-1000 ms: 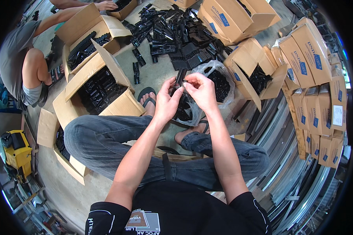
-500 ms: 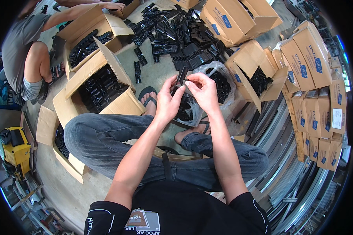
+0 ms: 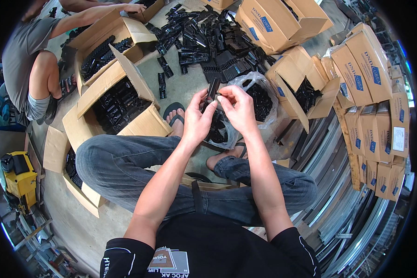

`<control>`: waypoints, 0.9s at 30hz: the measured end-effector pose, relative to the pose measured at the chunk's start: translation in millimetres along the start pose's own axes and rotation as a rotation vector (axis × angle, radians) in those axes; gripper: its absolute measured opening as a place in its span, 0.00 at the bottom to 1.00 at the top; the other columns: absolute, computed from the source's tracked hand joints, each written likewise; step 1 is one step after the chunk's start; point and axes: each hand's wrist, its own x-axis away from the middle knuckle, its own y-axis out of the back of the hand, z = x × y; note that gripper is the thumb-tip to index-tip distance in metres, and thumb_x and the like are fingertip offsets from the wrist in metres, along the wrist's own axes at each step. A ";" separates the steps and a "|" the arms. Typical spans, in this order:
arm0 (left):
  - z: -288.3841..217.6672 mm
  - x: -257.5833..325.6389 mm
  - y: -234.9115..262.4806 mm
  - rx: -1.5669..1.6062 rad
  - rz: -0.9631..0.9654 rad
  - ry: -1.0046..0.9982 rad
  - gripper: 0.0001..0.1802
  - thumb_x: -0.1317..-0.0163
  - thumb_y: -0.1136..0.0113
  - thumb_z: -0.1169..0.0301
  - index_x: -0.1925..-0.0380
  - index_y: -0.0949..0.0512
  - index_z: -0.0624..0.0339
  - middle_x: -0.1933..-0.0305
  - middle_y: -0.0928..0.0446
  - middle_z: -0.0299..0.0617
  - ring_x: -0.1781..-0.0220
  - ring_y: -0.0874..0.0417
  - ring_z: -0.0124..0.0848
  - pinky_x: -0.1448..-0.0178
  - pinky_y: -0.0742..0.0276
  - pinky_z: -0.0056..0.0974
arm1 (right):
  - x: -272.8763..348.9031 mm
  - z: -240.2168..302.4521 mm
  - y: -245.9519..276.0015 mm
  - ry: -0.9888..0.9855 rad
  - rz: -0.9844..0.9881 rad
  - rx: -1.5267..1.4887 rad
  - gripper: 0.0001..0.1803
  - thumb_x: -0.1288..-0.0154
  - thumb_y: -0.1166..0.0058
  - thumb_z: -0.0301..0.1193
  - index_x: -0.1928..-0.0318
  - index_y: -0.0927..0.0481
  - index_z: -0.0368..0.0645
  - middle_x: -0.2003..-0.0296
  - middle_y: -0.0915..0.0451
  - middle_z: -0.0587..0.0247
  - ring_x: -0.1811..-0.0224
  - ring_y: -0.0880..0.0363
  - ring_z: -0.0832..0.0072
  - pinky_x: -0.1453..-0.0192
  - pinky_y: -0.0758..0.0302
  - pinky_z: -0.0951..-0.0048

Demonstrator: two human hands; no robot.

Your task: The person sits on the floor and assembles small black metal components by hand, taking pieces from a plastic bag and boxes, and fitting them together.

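The left hand [image 3: 198, 119] pinches a black plastic part [image 3: 213, 87], seemingly steadying it while the right hand [image 3: 238, 107] pinches its right edge.

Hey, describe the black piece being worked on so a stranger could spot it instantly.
Start at the dark jeans across the picture's middle. Just beyond them, find the narrow black piece between the person's left grip and right grip. Unlike the loose black pile on the floor beyond, it is held up.

A workshop, with its concrete floor [image 3: 78, 217], stacked cartons [image 3: 374, 125], long metal bars [image 3: 345, 204] and heaped black parts [image 3: 222, 69].
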 end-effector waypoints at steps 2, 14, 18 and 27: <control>0.7 -0.3 -0.5 0.022 0.001 0.005 0.25 0.32 0.38 0.73 0.37 0.30 0.68 0.48 0.19 0.46 0.49 0.19 0.29 0.43 0.23 0.35 | -0.1 -1.7 0.8 0.053 0.017 0.041 0.06 0.36 0.39 0.19 0.59 0.19 0.33 0.65 0.18 0.62 0.66 0.21 0.82 0.62 0.23 0.77; -2.5 1.0 0.2 -0.010 -0.006 0.024 0.25 0.32 0.38 0.73 0.37 0.30 0.67 0.48 0.19 0.46 0.50 0.19 0.29 0.44 0.23 0.35 | 0.0 0.5 0.7 0.029 -0.011 0.120 0.07 0.35 0.39 0.25 0.62 0.18 0.33 0.68 0.17 0.51 0.68 0.15 0.62 0.62 0.20 0.66; -0.9 1.0 0.3 -0.006 -0.007 0.022 0.25 0.33 0.38 0.73 0.37 0.30 0.68 0.49 0.19 0.46 0.49 0.19 0.29 0.44 0.23 0.35 | 0.0 0.5 -1.1 0.036 -0.020 0.141 0.07 0.34 0.40 0.27 0.63 0.19 0.33 0.70 0.18 0.50 0.69 0.17 0.59 0.64 0.22 0.64; -3.9 1.8 -1.0 -0.018 -0.004 0.008 0.25 0.32 0.38 0.73 0.37 0.30 0.68 0.48 0.20 0.47 0.48 0.19 0.30 0.43 0.23 0.35 | 0.5 0.5 -0.6 0.007 -0.002 0.213 0.09 0.32 0.41 0.29 0.66 0.21 0.34 0.73 0.21 0.50 0.71 0.20 0.56 0.66 0.25 0.61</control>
